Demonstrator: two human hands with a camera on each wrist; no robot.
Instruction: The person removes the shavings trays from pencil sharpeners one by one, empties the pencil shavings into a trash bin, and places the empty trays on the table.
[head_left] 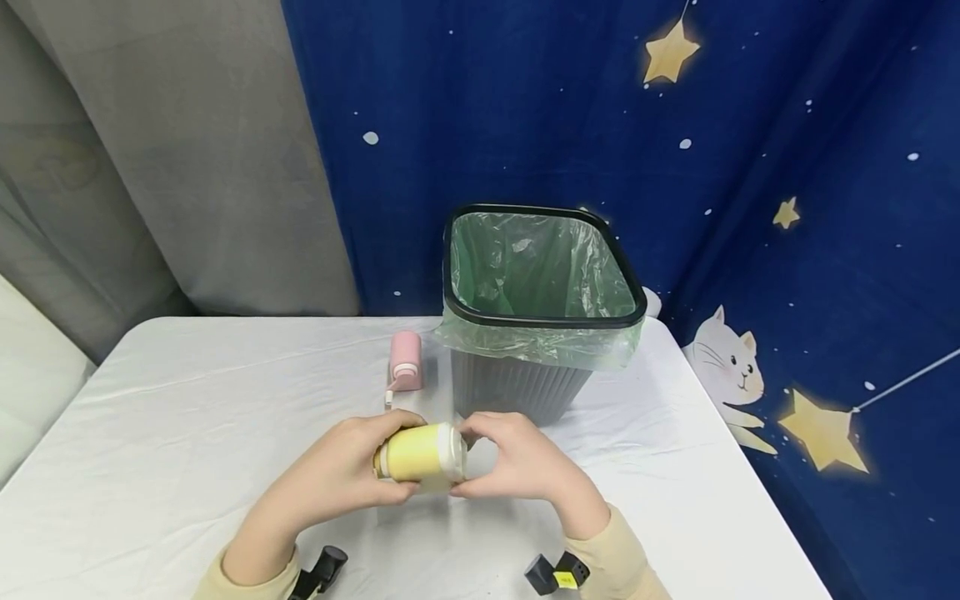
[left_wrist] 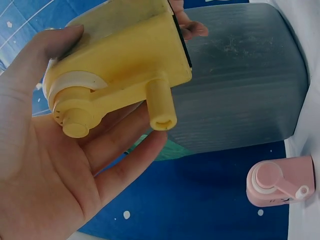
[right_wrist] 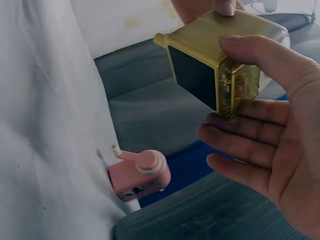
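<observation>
A yellow hand-crank pencil sharpener (head_left: 414, 452) is held sideways above the white table, between both hands. My left hand (head_left: 348, 467) grips its crank end, thumb on one side and fingers on the other. In the left wrist view the crank knob (left_wrist: 161, 102) hangs past the fingers. My right hand (head_left: 517, 462) holds the opposite end, where a see-through yellowish section (right_wrist: 240, 85) has dark bits inside. A black panel (right_wrist: 192, 75) covers the sharpener's base. A pink crank sharpener (head_left: 406, 354) rests on the table beyond the left hand.
A grey ribbed trash bin (head_left: 510, 387) with a black rim (head_left: 547, 321) stands at the back of the table, lined with a green plastic bag (head_left: 517, 258). Behind the table (head_left: 225, 417) hang a grey curtain and a blue star-patterned curtain (head_left: 525, 100).
</observation>
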